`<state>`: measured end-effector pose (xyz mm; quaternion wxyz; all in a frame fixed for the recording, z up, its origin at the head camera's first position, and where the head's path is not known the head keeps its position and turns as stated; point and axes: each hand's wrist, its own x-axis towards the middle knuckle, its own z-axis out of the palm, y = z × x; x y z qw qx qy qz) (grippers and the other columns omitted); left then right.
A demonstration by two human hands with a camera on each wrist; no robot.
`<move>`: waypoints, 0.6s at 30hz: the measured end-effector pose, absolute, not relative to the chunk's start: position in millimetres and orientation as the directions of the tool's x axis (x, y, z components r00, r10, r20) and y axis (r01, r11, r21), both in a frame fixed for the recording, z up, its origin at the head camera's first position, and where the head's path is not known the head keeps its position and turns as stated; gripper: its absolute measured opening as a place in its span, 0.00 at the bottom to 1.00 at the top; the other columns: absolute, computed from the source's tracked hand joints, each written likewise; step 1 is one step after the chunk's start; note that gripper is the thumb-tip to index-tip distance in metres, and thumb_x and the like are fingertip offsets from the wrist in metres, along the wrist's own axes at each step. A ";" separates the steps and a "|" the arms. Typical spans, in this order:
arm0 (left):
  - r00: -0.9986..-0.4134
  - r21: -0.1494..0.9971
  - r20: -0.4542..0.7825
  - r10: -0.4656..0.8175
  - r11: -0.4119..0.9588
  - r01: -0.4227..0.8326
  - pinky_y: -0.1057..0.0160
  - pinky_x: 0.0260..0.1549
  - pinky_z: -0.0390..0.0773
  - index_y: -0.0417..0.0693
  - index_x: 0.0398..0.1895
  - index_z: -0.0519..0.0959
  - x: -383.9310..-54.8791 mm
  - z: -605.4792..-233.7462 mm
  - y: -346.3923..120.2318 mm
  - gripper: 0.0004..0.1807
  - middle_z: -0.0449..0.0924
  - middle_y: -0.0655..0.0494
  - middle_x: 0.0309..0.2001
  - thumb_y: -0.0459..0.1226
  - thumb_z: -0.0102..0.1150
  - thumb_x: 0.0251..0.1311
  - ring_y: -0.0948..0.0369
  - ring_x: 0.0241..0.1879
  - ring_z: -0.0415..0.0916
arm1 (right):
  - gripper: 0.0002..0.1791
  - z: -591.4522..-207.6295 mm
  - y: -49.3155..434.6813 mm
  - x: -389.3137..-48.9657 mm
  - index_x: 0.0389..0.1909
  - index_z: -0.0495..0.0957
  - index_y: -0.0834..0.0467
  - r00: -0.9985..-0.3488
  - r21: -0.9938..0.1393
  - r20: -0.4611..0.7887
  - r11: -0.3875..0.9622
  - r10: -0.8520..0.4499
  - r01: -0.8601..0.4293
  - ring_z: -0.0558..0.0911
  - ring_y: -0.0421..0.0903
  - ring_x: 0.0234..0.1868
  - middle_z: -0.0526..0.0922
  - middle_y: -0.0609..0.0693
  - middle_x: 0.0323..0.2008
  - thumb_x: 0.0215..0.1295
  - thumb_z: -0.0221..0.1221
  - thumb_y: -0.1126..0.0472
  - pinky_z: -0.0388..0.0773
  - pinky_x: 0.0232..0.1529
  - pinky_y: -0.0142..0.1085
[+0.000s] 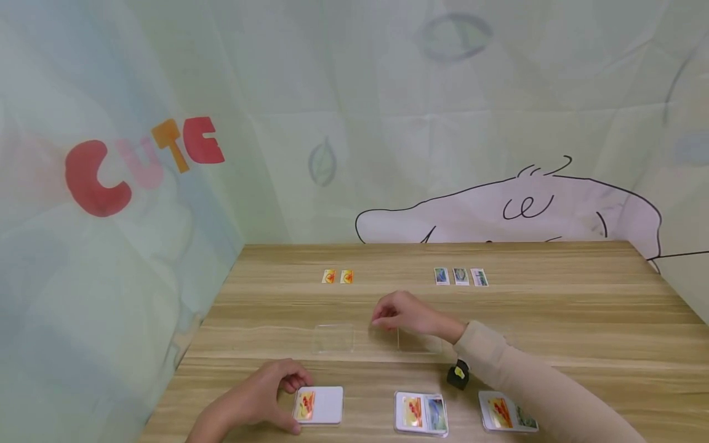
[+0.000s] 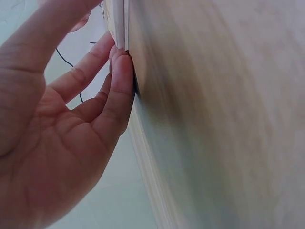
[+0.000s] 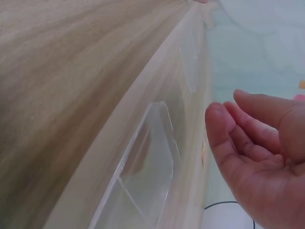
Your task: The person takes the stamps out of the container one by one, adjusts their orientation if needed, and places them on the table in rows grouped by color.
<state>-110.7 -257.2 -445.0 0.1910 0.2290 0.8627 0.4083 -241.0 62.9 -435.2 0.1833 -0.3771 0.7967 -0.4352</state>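
Note:
My left hand (image 1: 260,394) grips the left edge of a white card (image 1: 329,405) with an orange sticker at its left side, lying on the table. In the left wrist view, fingertips (image 2: 123,71) touch the edge of its pale case (image 2: 120,24). The right hand (image 1: 407,312) hovers over the table, fingers loosely curled, nothing between them. Under its wrist lies a clear plastic case (image 1: 420,344); a second clear case (image 1: 332,338) is to its left. Further right sit a card with orange and blue stickers (image 1: 421,413) and a similar card (image 1: 501,413), partly hidden by the right sleeve.
Two orange stickers (image 1: 338,276) lie at the back left of the table. Three blue-green stickers (image 1: 460,276) line up at the back right. A small black object with a yellow part (image 1: 458,375) stands by the right forearm. A printed curtain (image 1: 332,123) hangs behind.

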 end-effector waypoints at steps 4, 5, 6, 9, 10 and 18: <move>-0.819 0.794 -0.132 0.558 0.554 0.249 0.66 0.42 0.77 0.48 0.44 0.79 -110.4 -445.2 -257.7 0.30 0.77 0.60 0.40 0.43 0.84 0.36 0.65 0.39 0.73 | 0.05 -434.0 59.3 -239.0 0.37 0.83 0.66 -0.635 -0.836 0.041 0.322 -0.772 -0.445 0.78 0.46 0.28 0.82 0.55 0.29 0.68 0.61 0.68 0.79 0.31 0.35; -0.819 0.796 -0.132 0.559 0.552 0.249 0.66 0.42 0.77 0.48 0.44 0.79 -110.4 -445.3 -257.8 0.30 0.78 0.60 0.40 0.42 0.84 0.36 0.65 0.39 0.73 | 0.05 -433.8 58.3 -238.5 0.37 0.83 0.67 -0.633 -0.838 0.043 0.317 -0.773 -0.444 0.78 0.45 0.28 0.82 0.54 0.29 0.68 0.61 0.68 0.78 0.31 0.35; -0.818 0.797 -0.129 0.560 0.550 0.251 0.66 0.42 0.77 0.47 0.44 0.79 -110.5 -445.3 -257.9 0.30 0.78 0.60 0.40 0.42 0.84 0.36 0.65 0.39 0.74 | 0.05 -433.8 57.5 -238.2 0.38 0.83 0.67 -0.631 -0.841 0.042 0.314 -0.774 -0.441 0.78 0.44 0.28 0.82 0.54 0.29 0.68 0.61 0.68 0.78 0.31 0.35; -0.816 0.800 -0.123 0.564 0.543 0.254 0.65 0.42 0.77 0.47 0.44 0.79 -110.7 -445.5 -258.0 0.30 0.78 0.60 0.41 0.42 0.84 0.36 0.65 0.39 0.74 | 0.06 -435.0 54.8 -237.8 0.39 0.83 0.67 -0.623 -0.846 0.048 0.300 -0.781 -0.440 0.77 0.42 0.28 0.83 0.54 0.29 0.68 0.61 0.67 0.78 0.31 0.34; -0.816 0.802 -0.122 0.565 0.541 0.255 0.65 0.42 0.77 0.47 0.44 0.79 -110.8 -445.6 -258.0 0.30 0.78 0.60 0.41 0.42 0.84 0.36 0.65 0.39 0.74 | 0.06 -435.8 53.7 -237.8 0.39 0.83 0.66 -0.621 -0.845 0.050 0.298 -0.782 -0.443 0.77 0.41 0.28 0.83 0.54 0.29 0.68 0.61 0.67 0.78 0.31 0.33; -0.810 0.803 -0.095 0.578 0.526 0.281 0.65 0.42 0.78 0.46 0.44 0.79 -110.2 -445.7 -258.1 0.30 0.79 0.60 0.40 0.42 0.84 0.35 0.65 0.39 0.75 | 0.06 -440.5 43.9 -235.9 0.38 0.84 0.66 -0.603 -0.842 0.067 0.279 -0.795 -0.461 0.77 0.38 0.26 0.84 0.53 0.28 0.67 0.63 0.66 0.78 0.29 0.31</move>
